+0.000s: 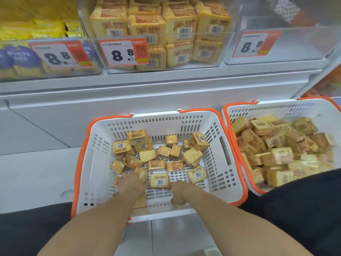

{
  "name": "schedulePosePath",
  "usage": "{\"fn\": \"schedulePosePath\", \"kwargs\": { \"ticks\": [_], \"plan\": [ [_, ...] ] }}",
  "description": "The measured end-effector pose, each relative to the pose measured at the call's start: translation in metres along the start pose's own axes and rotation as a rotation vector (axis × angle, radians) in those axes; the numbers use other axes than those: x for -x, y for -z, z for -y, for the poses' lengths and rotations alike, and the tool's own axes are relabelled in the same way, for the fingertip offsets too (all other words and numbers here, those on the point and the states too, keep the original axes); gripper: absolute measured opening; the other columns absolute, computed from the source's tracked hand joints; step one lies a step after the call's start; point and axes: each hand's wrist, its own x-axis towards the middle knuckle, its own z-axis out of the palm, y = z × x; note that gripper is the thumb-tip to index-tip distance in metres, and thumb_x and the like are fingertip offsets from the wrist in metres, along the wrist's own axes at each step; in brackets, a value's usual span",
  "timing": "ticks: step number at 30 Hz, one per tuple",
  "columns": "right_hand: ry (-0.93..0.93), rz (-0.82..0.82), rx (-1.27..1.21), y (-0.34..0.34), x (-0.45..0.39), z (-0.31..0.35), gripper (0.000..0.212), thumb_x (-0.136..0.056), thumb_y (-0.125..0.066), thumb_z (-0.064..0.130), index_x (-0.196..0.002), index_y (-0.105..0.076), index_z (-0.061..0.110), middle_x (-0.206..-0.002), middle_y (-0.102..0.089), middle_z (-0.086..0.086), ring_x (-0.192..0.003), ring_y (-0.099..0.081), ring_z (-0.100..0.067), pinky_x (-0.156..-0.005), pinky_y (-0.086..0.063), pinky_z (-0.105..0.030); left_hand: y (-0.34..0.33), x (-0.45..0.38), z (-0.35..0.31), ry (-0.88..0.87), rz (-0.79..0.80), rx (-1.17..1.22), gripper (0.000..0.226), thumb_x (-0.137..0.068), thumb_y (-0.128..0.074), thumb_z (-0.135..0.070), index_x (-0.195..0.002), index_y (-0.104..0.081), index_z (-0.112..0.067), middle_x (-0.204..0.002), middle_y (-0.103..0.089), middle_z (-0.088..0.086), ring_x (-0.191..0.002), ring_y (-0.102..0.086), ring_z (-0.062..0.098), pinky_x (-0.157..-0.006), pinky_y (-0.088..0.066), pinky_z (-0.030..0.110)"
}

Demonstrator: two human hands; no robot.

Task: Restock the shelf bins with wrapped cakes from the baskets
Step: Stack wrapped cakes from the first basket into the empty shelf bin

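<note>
Both my hands reach down into a white basket with orange handles (92,163) on the floor, which holds several loose wrapped yellow cakes. My left hand (132,183) rests on cakes at the near left, its fingers curled among them. My right hand (180,191) is beside one barcode-up cake (159,180), which lies between the two hands; whether either hand grips it is unclear. A second white basket (273,109) to the right is piled with wrapped cakes. Above, a clear middle shelf bin (208,66) is nearly full of stacked cakes.
The clear bin at the upper right (295,58) looks empty, and the one at the upper left (96,69) holds blue and yellow packs. Price tags reading 8.8 hang on the bin fronts. My dark-clothed knees (304,200) flank the baskets.
</note>
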Motion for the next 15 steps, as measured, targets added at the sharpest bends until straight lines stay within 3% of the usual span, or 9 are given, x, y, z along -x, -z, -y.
{"fn": "schedulePosePath", "kwargs": {
  "ticks": [2,5,8,11,13,15],
  "plan": [
    [-0.003,0.012,0.031,-0.002,-0.002,0.000,0.067,-0.098,-0.061,0.014,-0.157,-0.030,0.020,-0.160,-0.030,-0.012,-0.139,-0.043,-0.034,-0.110,-0.041,-0.045,-0.002,-0.003,-0.004,-0.040,-0.012,0.044,0.068,-0.092,-0.058,-0.061,-0.136,-0.048,-0.009,-0.139,-0.049,0.015,-0.116,-0.060,0.029,-0.087,-0.052,0.035],
    [0.011,0.045,0.168,0.008,-0.011,0.001,0.075,-0.097,-0.065,0.013,-0.159,-0.026,0.030,-0.167,-0.008,-0.011,-0.145,-0.034,-0.038,-0.115,-0.038,-0.049,-0.001,-0.002,-0.005,-0.009,-0.039,0.183,0.066,-0.090,-0.061,-0.059,-0.130,-0.054,-0.007,-0.130,-0.056,0.017,-0.108,-0.062,0.032,-0.082,-0.051,0.038],
    [0.066,0.119,0.350,0.022,-0.018,0.014,0.078,-0.098,-0.066,0.020,-0.160,-0.022,0.033,-0.169,0.011,-0.010,-0.152,-0.018,-0.039,-0.116,-0.035,-0.051,0.003,0.006,-0.001,0.093,-0.046,0.520,0.063,-0.090,-0.064,-0.045,-0.131,-0.055,0.003,-0.119,-0.065,0.023,-0.106,-0.062,0.037,-0.076,-0.047,0.036],
    [0.072,0.113,0.406,0.015,-0.037,0.025,0.077,-0.098,-0.064,0.014,-0.159,-0.024,0.036,-0.166,0.024,-0.009,-0.154,-0.001,-0.043,-0.116,-0.033,-0.056,0.009,0.013,0.003,0.206,0.069,0.884,0.055,-0.087,-0.066,-0.043,-0.118,-0.063,0.003,-0.102,-0.072,0.022,-0.085,-0.067,0.034,-0.066,-0.051,0.035],
    [0.064,0.062,0.416,0.005,-0.046,0.025,0.074,-0.096,-0.059,0.002,-0.158,-0.031,0.031,-0.166,0.016,-0.010,-0.151,-0.007,-0.047,-0.111,-0.040,-0.055,0.012,0.016,0.008,0.229,0.264,1.156,0.044,-0.090,-0.066,-0.037,-0.116,-0.061,-0.002,-0.096,-0.075,0.018,-0.074,-0.074,0.034,-0.054,-0.050,0.034],
    [0.071,0.023,0.418,0.003,-0.043,0.026,0.064,-0.094,-0.053,-0.004,-0.151,-0.043,0.024,-0.159,-0.009,-0.015,-0.143,-0.023,-0.047,-0.107,-0.044,-0.052,0.019,0.022,0.014,0.202,0.506,1.295,0.032,-0.099,-0.059,-0.029,-0.121,-0.057,-0.006,-0.098,-0.076,0.016,-0.066,-0.074,0.029,-0.035,-0.033,0.022]
  ]
}}
